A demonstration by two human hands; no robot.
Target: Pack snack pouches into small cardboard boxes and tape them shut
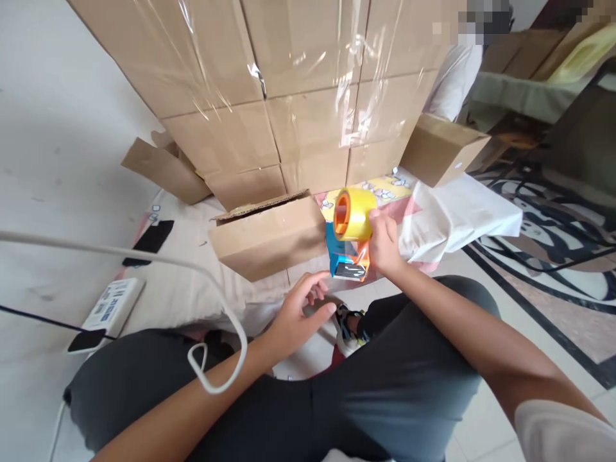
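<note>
The dispenser (359,221) is gripped by the right hand (385,237) and is held up just beside the right end of the box (274,234). The left hand (299,314) is empty, fingers half curled, near the dispenser; contact cannot be determined. The stack (310,128) behind is bound in film (359,96). Closure of the box is judged incomplete: a gap is shown along its rear edge.

Yellow tape roll (362,213), blue-and-orange dispenser (335,244)
</note>
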